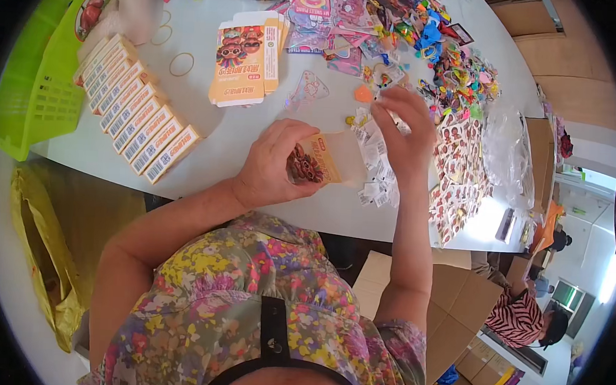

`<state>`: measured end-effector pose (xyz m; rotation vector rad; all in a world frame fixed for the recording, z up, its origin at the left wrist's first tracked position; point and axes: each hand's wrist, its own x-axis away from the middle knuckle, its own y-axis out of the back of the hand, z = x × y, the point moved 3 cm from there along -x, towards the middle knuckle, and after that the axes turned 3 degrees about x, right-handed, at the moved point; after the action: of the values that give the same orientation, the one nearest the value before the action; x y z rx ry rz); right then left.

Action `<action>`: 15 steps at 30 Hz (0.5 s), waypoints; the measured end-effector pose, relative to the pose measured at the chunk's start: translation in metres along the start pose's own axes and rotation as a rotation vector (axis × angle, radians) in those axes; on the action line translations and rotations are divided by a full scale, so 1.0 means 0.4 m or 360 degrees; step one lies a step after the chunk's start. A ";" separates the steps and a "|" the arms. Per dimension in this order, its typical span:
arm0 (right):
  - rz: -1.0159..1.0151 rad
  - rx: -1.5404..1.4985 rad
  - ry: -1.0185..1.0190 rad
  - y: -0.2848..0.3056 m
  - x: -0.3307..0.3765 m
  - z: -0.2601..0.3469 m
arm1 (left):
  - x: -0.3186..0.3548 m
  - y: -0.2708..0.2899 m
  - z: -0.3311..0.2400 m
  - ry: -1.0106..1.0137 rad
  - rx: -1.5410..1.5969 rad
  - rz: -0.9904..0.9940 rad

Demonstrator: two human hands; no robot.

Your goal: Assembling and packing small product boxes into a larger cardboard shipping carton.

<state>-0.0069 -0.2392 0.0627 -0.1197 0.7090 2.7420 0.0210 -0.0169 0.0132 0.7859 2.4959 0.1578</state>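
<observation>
a pale, smooth table point(207, 128) is crowded with glossy stickers and a row of slim cardboard boxes point(135, 110). a small orange printed cardboard box point(314, 161) is gripped over the table's near edge by the left hand point(274, 164); the right hand point(403, 128) is pinched on something small, unidentifiable.

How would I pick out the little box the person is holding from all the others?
Start at the white table and find the person's left hand near its front edge. The small orange box sits in those fingers, open-ended, unlike the closed boxes lined up by the green basket.
</observation>
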 end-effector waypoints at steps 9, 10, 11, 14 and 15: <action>-0.0090 0.1483 0.0243 -0.055 -0.104 -0.077 | -0.019 0.021 0.018 -0.0076 -0.0044 -0.0044; 0.0017 0.1474 0.0171 -0.050 -0.105 -0.077 | -0.015 0.020 0.017 -0.0058 -0.0021 -0.0069; 0.0121 0.1464 0.0098 -0.044 -0.105 -0.077 | -0.010 0.018 0.015 -0.0041 0.0002 -0.0092; 0.0150 0.1474 0.0239 -0.047 -0.091 -0.072 | -0.006 0.011 0.012 -0.0003 0.0012 -0.0060; 0.0140 0.1477 0.0250 -0.053 -0.094 -0.063 | -0.004 0.012 0.013 -0.0016 0.0008 -0.0066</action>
<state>0.0355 -0.2439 0.0366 -0.0907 1.9583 2.2049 0.0273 -0.0140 0.0106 0.7349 2.5020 0.1326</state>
